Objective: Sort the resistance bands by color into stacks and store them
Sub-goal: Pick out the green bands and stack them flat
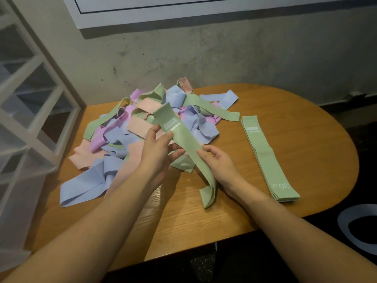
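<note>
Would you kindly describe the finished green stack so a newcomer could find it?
On the oval wooden table, look right of the tangled pile of pastel bands. The neat flat stack of green fabric bands lies alone there, marked "30 LB" at its near end.

A plain room in a home is suggested, most likely a spare or storage corner. A small oval wooden surface (295,111) is set against a rough, stained plaster wall (224,58), under a grey painted panel (183,13) with a dark outline. At the left a white plastic drawer unit (30,88) with translucent fronts is seen, of the household storage kind. The floor (363,144) is dark and speckled. The surface is covered by a loose pile of pastel fabric bands (130,127) and one neat green stack (269,160). No shop or workshop fittings are shown.
</note>
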